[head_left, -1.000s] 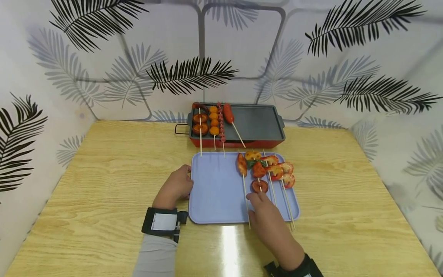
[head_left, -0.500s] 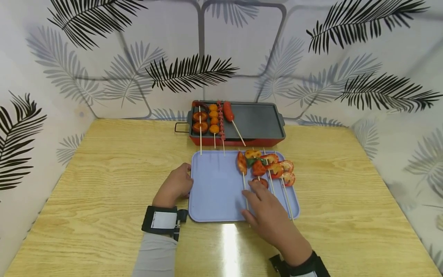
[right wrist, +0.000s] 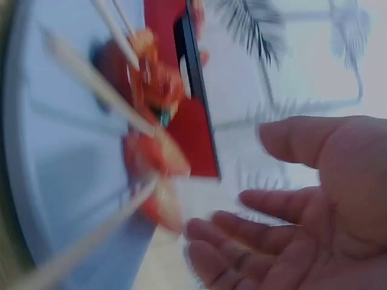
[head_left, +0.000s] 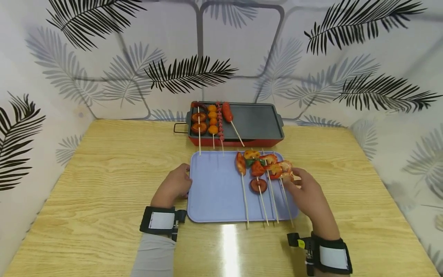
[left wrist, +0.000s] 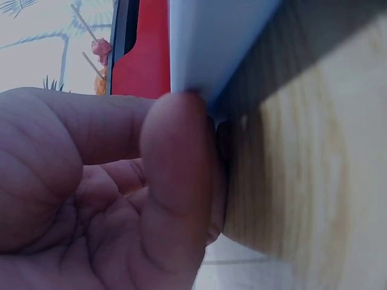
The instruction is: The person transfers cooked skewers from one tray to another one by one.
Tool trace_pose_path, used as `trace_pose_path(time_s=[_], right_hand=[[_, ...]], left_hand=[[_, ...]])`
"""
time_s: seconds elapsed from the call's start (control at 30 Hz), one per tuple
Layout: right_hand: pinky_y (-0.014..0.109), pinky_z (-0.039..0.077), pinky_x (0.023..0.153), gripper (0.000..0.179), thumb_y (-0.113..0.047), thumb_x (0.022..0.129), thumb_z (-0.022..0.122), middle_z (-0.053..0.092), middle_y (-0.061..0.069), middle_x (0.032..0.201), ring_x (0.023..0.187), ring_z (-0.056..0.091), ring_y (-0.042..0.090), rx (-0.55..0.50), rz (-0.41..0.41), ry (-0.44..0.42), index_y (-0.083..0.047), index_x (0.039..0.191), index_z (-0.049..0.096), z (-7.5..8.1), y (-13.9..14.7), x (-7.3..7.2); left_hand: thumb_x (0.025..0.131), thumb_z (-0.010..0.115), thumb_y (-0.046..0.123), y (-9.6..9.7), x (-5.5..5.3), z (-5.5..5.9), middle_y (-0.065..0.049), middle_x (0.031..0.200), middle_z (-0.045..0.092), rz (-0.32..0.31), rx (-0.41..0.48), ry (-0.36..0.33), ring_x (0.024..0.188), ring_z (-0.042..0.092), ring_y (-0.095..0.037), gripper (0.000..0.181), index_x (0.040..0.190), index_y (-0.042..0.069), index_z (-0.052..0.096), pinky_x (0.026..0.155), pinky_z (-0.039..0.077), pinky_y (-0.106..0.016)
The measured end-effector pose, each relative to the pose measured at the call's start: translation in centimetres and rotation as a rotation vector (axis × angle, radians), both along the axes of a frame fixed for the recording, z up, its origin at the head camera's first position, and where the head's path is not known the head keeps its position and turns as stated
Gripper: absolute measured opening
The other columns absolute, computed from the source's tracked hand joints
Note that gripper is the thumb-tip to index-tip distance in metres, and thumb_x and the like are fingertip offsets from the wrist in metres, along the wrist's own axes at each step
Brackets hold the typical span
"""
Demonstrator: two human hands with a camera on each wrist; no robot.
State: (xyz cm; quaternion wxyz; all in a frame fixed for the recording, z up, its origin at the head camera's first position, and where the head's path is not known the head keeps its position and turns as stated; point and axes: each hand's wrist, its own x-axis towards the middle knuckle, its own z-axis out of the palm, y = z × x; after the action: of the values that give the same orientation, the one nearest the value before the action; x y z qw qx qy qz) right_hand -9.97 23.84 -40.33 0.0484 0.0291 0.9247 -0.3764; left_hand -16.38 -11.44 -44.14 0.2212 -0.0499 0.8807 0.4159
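Note:
My left hand (head_left: 173,184) grips the left edge of a lavender tray (head_left: 214,192); in the left wrist view its fingers bend at the tray's edge (left wrist: 199,48). Along the tray's right half lie several toy food skewers: a brown wing-like piece (head_left: 240,163), a mixed skewer with a mushroom slice (head_left: 258,186), and two shrimp skewers, the inner shrimp skewer (head_left: 275,170) and the outer shrimp skewer (head_left: 285,166). My right hand (head_left: 309,194) is at the outer shrimp skewer, its fingers spread. In the blurred right wrist view, they stand apart from the shrimp (right wrist: 160,205).
Behind the tray stands a red and black toy grill (head_left: 256,123) with a side handle. It bears a mushroom skewer (head_left: 199,128), an orange-ball skewer (head_left: 212,120), a pink skewer (head_left: 220,127) and a sausage skewer (head_left: 227,111). A patterned wall backs the wooden table (head_left: 104,173).
My right hand has left the mixed skewer and moved right to the outer shrimp skewer. The mushroom slice is uncovered now. My left hand stays at the tray's edge.

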Motion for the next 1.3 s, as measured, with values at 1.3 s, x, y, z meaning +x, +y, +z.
trace_pose_path(time_s=[1.3], right_hand=[[0.032, 0.050, 0.070, 0.038, -0.004, 0.096, 0.055, 0.057, 0.017, 0.112, 0.093, 0.055, 0.025, -0.207, -0.028, -0.178, 0.003, 0.133, 0.052, -5.9, 4.5, -1.6]], left_hand=[[0.100, 0.048, 0.005, -0.5, 0.3, -0.6, -0.014, 0.095, 0.055, -0.038, 0.033, 0.070, 0.064, 0.058, -0.019, 0.046, 0.144, -0.003, 0.037, 0.056, 0.051, -0.029]])
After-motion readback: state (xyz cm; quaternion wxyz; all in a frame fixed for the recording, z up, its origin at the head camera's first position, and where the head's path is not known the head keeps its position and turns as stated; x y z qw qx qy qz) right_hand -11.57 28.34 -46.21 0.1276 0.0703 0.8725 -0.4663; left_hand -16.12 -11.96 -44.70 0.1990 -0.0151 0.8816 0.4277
